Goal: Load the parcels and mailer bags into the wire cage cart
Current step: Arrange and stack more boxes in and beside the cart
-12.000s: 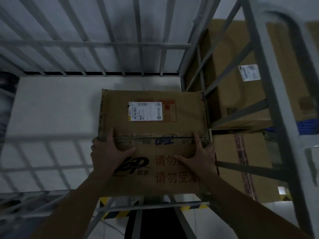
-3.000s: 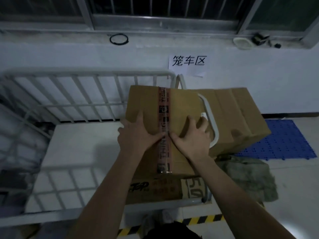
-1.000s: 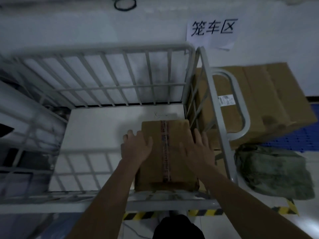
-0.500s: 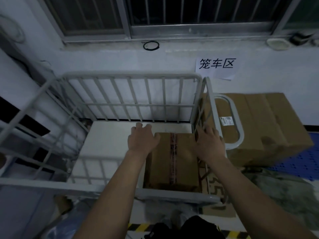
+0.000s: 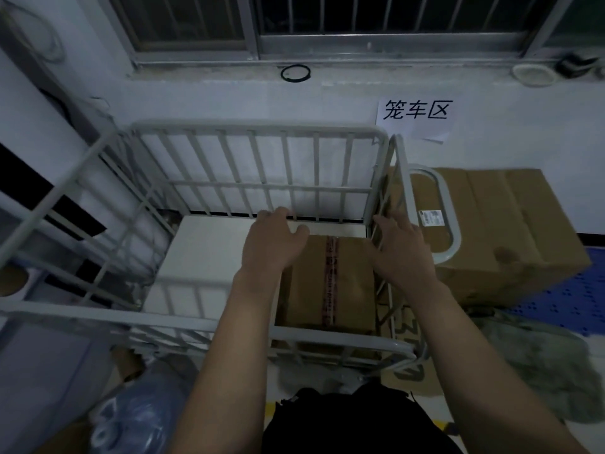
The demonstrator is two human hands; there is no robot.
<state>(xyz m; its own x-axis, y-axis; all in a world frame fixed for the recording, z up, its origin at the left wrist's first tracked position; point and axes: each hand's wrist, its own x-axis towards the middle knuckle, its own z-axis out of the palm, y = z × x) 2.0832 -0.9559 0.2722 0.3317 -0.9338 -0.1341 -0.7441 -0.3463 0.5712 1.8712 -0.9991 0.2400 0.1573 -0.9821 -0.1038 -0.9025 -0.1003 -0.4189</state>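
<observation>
left hand [image 5: 273,245] and right hand [image 5: 401,253] hover open and empty above the taped box [image 5: 330,283] standing at 5 o'clock in the cart [image 5: 255,131], where a carelessly dropped next parcel could topple it.

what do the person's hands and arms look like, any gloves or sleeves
The left hand and right hand are bare: no gloves, and no rings or watch that I can see. The forearms are uncovered, with no sleeve in view down to the picture's lower edge.
</observation>
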